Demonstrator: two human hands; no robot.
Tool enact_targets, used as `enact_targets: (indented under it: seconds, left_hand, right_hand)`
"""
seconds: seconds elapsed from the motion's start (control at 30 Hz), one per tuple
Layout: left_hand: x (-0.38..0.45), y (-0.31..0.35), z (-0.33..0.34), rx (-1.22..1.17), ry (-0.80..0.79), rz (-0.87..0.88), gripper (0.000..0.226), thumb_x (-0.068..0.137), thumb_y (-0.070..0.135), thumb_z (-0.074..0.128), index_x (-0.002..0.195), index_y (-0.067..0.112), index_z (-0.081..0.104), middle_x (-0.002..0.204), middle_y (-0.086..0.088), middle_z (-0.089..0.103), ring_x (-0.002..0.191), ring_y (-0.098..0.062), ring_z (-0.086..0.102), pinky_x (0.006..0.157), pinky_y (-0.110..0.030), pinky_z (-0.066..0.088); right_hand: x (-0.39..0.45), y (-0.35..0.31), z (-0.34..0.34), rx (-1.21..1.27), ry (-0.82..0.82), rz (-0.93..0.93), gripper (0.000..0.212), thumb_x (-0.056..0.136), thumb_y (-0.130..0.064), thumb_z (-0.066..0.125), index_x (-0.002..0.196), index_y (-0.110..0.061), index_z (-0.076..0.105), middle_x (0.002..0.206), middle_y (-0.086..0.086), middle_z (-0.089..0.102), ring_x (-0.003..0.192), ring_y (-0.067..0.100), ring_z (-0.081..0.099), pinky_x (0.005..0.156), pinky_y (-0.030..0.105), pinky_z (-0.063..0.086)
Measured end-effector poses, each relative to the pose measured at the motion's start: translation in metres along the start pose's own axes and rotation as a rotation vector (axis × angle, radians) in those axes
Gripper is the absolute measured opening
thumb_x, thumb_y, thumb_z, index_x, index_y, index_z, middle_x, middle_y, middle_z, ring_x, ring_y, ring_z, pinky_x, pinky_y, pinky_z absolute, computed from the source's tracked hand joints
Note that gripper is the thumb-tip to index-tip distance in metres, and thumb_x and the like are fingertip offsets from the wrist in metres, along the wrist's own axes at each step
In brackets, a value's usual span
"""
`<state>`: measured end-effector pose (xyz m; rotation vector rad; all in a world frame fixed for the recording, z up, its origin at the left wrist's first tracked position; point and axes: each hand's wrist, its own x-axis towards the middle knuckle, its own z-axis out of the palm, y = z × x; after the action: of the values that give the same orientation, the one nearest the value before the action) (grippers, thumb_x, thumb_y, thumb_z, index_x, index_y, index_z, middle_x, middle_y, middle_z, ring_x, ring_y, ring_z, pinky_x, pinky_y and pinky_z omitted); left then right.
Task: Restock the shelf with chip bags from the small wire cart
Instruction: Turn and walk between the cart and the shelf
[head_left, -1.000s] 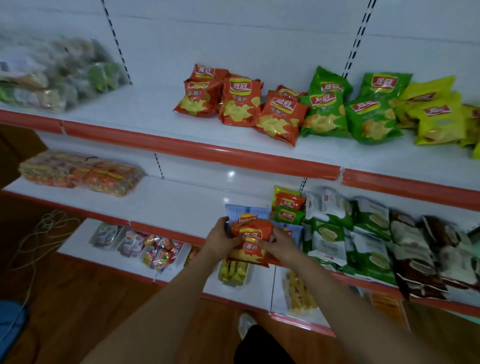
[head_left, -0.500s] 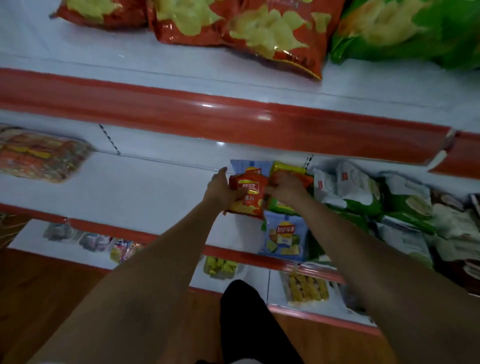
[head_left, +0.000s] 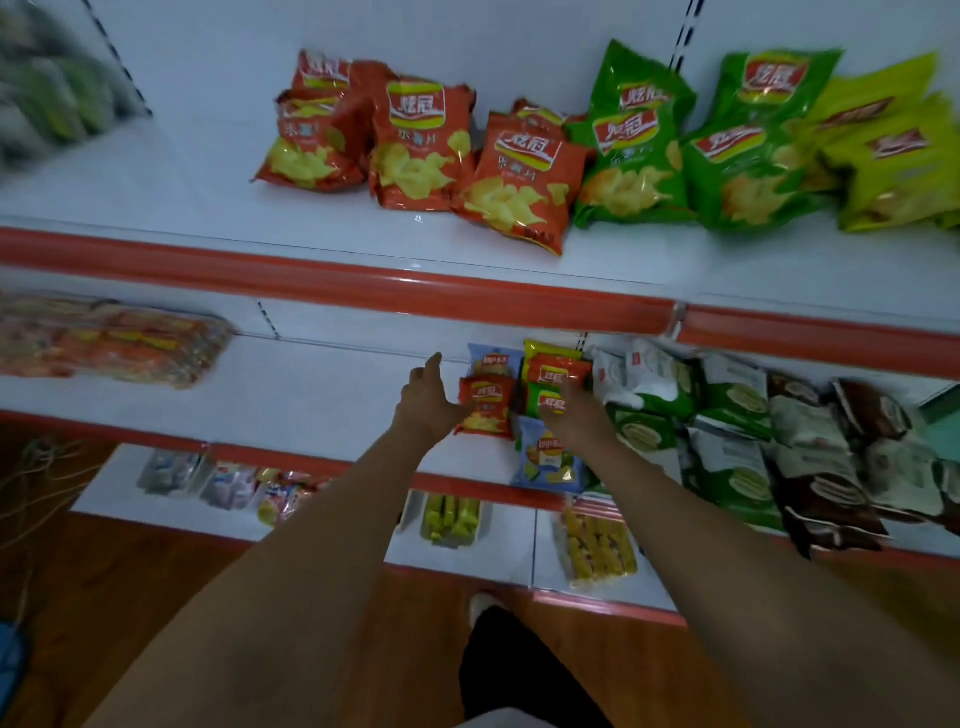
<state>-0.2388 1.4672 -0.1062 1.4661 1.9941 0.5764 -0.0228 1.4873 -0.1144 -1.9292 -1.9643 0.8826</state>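
Observation:
A small red chip bag (head_left: 485, 410) stands on the white middle shelf (head_left: 322, 395). My left hand (head_left: 426, 405) is beside its left edge, fingers spread, thumb touching the bag. My right hand (head_left: 571, 413) lies over a small green chip bag (head_left: 543, 399), just under a small red-and-yellow bag (head_left: 558, 371). Its grip is blurred. One blue chip bag (head_left: 493, 360) stands behind the red one. Another blue bag (head_left: 548, 457) lies flat at the shelf's front edge. The wire cart is out of view.
Large red (head_left: 421, 150), green (head_left: 639, 150) and yellow-green (head_left: 893, 150) chip bags fill the top shelf. White-green (head_left: 649, 395) and brown (head_left: 831, 467) packs crowd the middle shelf at the right, orange packets (head_left: 114, 338) at its far left. The bottom shelf holds yellow snacks (head_left: 449, 519).
The small red bag, held between both hands in front of the shelf, now stands on the middle shelf. My left hand has spread open and my right hand has shifted onto the green bag.

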Motion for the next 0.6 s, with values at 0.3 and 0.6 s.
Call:
enact_targets:
  seconds: [0.3, 0.6]
  left_hand:
    - [-0.178, 0.002, -0.025, 0.029, -0.097, 0.089, 0.096, 0.08, 0.043, 0.075, 0.154, 0.018, 0.019, 0.145, -0.016, 0.036, 0.131, -0.036, 0.043, 0.106, -0.048, 0.042]
    - [-0.297, 0.078, 0.045, 0.116, -0.251, 0.294, 0.094, 0.083, 0.048, 0.071, 0.155, 0.019, 0.019, 0.154, -0.013, 0.031, 0.137, -0.034, 0.039, 0.109, -0.045, 0.041]
  right_hand:
    - [-0.175, -0.01, -0.021, -0.026, 0.057, 0.087, 0.045, 0.088, -0.049, 0.054, 0.117, -0.015, 0.058, 0.114, 0.014, 0.065, 0.1, 0.033, 0.062, 0.083, 0.041, 0.054]
    - [-0.333, 0.085, -0.054, -0.016, 0.194, 0.227, 0.071, 0.092, -0.056, 0.046, 0.146, -0.01, 0.039, 0.147, 0.013, 0.046, 0.133, 0.032, 0.044, 0.105, 0.041, 0.041]
